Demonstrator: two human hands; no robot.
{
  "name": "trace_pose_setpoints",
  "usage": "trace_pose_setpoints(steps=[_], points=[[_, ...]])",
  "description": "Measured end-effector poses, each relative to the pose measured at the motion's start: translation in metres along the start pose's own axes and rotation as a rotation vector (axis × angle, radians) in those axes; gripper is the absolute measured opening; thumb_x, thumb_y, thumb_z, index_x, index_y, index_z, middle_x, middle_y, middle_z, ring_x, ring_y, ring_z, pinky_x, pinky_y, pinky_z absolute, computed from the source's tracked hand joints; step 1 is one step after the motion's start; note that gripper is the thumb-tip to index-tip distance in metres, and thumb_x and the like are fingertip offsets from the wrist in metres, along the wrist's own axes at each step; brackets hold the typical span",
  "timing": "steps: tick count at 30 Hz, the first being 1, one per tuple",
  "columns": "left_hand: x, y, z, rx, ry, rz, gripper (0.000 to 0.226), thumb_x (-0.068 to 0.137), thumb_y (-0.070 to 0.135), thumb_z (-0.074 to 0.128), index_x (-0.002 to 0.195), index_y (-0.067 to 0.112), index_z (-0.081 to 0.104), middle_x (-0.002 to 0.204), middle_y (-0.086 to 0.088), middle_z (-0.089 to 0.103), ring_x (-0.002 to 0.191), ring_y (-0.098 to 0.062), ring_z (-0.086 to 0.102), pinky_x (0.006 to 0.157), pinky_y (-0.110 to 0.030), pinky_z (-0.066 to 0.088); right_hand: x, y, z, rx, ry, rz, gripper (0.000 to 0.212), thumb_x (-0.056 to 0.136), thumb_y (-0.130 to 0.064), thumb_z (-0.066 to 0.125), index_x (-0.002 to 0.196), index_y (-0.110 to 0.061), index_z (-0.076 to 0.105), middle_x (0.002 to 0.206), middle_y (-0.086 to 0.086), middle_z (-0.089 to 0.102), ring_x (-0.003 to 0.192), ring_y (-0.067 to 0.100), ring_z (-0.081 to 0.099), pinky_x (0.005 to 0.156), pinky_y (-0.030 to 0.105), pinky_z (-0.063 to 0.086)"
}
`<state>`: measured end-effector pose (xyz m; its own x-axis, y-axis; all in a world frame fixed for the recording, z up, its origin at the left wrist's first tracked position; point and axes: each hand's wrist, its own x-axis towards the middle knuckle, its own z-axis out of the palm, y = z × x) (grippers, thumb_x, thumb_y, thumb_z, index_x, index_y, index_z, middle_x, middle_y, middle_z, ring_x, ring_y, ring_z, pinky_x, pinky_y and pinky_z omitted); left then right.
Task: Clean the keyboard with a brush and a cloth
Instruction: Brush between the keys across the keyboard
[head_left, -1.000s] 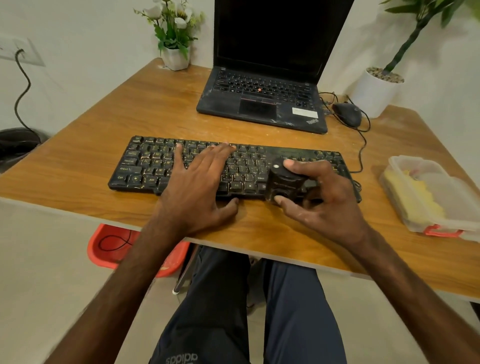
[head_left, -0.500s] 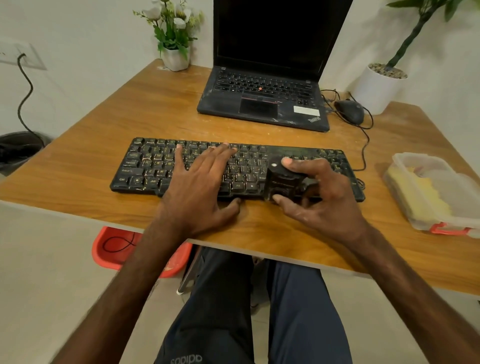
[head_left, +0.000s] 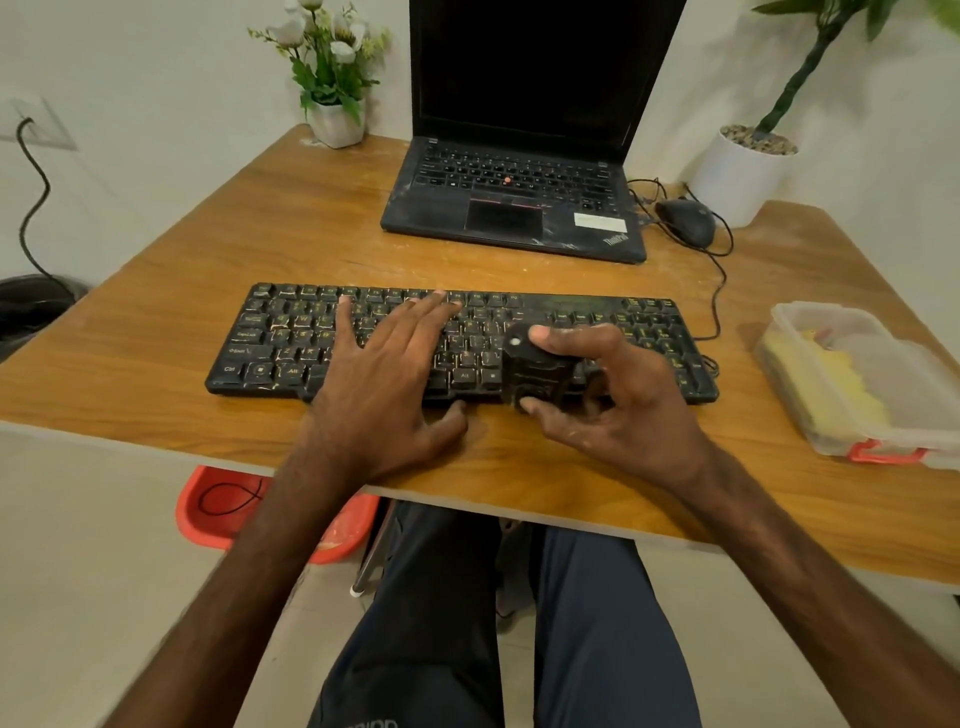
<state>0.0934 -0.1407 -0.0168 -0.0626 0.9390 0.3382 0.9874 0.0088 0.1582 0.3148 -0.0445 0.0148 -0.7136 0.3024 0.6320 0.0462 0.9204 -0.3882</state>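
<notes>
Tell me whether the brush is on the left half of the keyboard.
No, the black brush sits right of the middle of the keyboard, on its lower key rows.

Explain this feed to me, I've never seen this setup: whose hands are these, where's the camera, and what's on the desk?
There is no machine: these are a person's bare hands, filmed by a camera worn on the head, looking down. The left hand lies flat on the black keyboard. The right hand grips a chunky black brush over the keys. Also on the wooden desk: an open laptop, a mouse, a flower pot, and a clear box holding something yellow, perhaps the cloth.
</notes>
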Motion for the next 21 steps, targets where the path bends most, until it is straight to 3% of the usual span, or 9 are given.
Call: trace_pose_setpoints(steps=[5,8,11,15,21], points=[[-0.001,0.0,-0.001,-0.056,0.008,0.013,0.093,0.087,0.077,0.029,0.155,0.014,0.034,0.163,-0.005,0.032,0.15,-0.022,0.029,0.115,-0.074,0.006,0.02,-0.009,0.027,-0.009,-0.097,-0.048,0.061,0.083,-0.02,0.075,0.131,-0.023,0.037,0.113,0.011,0.063,0.094,0.019,0.066,0.067,0.026,0.059],[-0.001,0.0,-0.001,-0.05,0.011,0.012,0.089,0.087,0.074,0.033,0.154,0.014,0.035,0.162,-0.006,0.033,0.15,-0.022,0.03,0.115,-0.075,0.006,0.019,-0.007,0.025,-0.007,-0.123,-0.042,0.057,0.086,-0.025,0.07,0.132,-0.026,0.036,0.114,0.011,0.063,0.095,0.02,0.066,0.065,0.027,0.059],[-0.001,-0.001,0.0,-0.017,0.004,-0.004,0.089,0.084,0.068,0.038,0.155,0.015,0.029,0.163,-0.005,0.031,0.149,-0.021,0.031,0.116,-0.074,0.006,-0.001,0.001,0.001,-0.002,-0.042,0.049,0.063,0.082,-0.022,0.075,0.133,-0.027,0.039,0.119,0.008,0.061,0.099,0.021,0.067,0.065,0.027,0.061],[0.0,0.0,0.0,0.0,-0.002,-0.004,0.092,0.081,0.067,0.038,0.156,0.017,0.028,0.163,-0.006,0.03,0.149,-0.022,0.032,0.115,-0.074,0.007,-0.012,0.007,-0.017,-0.013,0.049,0.071,0.063,0.077,-0.017,0.08,0.129,-0.022,0.043,0.118,0.003,0.058,0.099,0.019,0.067,0.065,0.012,0.055],[-0.001,0.0,-0.001,-0.048,0.009,0.005,0.094,0.085,0.078,0.027,0.155,0.015,0.034,0.163,-0.004,0.031,0.15,-0.018,0.027,0.116,-0.074,0.004,0.02,-0.009,0.027,0.028,-0.08,-0.024,0.056,0.084,-0.024,0.072,0.129,-0.023,0.039,0.116,0.011,0.063,0.097,0.021,0.067,0.068,0.029,0.06]])
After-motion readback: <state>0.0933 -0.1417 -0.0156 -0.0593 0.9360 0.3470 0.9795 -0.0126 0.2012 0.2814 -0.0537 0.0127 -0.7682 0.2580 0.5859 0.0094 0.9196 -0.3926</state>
